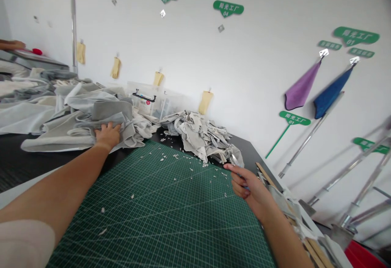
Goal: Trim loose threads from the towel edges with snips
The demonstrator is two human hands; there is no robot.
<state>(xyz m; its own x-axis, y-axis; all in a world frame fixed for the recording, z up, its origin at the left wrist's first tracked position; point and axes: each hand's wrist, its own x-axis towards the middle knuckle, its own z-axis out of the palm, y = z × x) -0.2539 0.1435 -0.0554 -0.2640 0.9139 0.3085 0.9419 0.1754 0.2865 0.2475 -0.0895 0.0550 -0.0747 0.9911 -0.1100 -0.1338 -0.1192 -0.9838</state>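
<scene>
My left hand (108, 135) reaches out to the large heap of grey and white cloth pieces (76, 109) on the left. Its fingers lie spread on a grey piece (111, 111) at the front of that heap. My right hand (244, 184) is closed round what look like scissors, their shiny metal blades (233, 159) pointing up and away. Only a bit of blue handle shows under the fingers. Just beyond the blades sits a smaller pile of crumpled cloth scraps (201, 133). Under both arms lies a green cutting mat (171, 211) with small white snippets scattered over it.
A clear plastic box (159, 99) stands behind the piles against the wall. Wooden strips (317, 251) and cloth line the table's right edge. Long metal-handled tools (354, 207) lean at the right. Yellow gloves (205, 102) hang on the wall. Another person's hand (12, 45) shows far left.
</scene>
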